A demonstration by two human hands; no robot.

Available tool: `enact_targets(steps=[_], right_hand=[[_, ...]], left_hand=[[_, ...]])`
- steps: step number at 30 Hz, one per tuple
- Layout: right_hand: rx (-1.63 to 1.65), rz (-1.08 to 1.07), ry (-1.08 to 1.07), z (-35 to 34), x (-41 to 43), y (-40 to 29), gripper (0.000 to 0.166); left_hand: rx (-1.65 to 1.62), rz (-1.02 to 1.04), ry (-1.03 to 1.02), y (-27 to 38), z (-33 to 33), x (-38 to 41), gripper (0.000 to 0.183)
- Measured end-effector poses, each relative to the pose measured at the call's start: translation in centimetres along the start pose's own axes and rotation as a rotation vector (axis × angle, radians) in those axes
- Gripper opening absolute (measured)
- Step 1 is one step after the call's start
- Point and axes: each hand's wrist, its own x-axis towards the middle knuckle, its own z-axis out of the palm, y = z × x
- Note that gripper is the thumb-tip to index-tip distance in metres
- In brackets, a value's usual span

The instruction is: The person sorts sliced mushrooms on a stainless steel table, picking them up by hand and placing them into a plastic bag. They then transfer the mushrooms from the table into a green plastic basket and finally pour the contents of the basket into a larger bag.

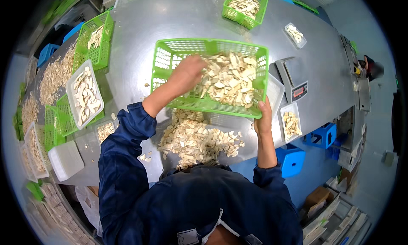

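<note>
A green plastic mesh basket (pixel 210 42) stands raised and tilted before me, its right part filled with dried, pale slices (pixel 231 79) that look like mushroom. My right hand (pixel 265 117) grips its near right corner, thumb over the rim. Inside, at the left edge of the slices, is my left hand (pixel 191 69); its fingers are bent and blurred, and whether they hold a slice is unclear. Below the basket, close to my body, a loose heap of slices (pixel 197 143) lies on the metal table (pixel 134 25).
At the right are a digital scale (pixel 291 76), a white tray of slices (pixel 290 122) and blue stools (pixel 290 159). Another green basket (pixel 245 18) stands at the far side. A white tray (pixel 84 95) and green baskets (pixel 95 53) line the left. A person (pixel 371 68) is far right.
</note>
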Motion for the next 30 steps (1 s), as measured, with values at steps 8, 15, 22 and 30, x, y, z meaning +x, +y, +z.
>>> enact_targets(steps=[8,15,22,30], right_hand=[[0.06,0.115,-0.142,2.4,-0.8,1.2,0.06],[0.192,0.154,-0.066,1.0,-1.0,1.4,0.052],[0.109,0.165,-0.128,2.3,-1.0,2.7,0.052],[-0.03,0.119,-0.179,3.4,-1.3,3.0,0.051]], left_hand=[[0.069,0.461,-0.272,1.8,2.3,-2.4,0.017],[0.521,-0.067,-0.523,-2.9,-2.4,-8.8,0.023],[0.243,0.217,-0.264,-0.4,-0.2,-3.6,0.021],[-0.097,0.14,-0.702,1.0,1.3,-6.0,0.034]])
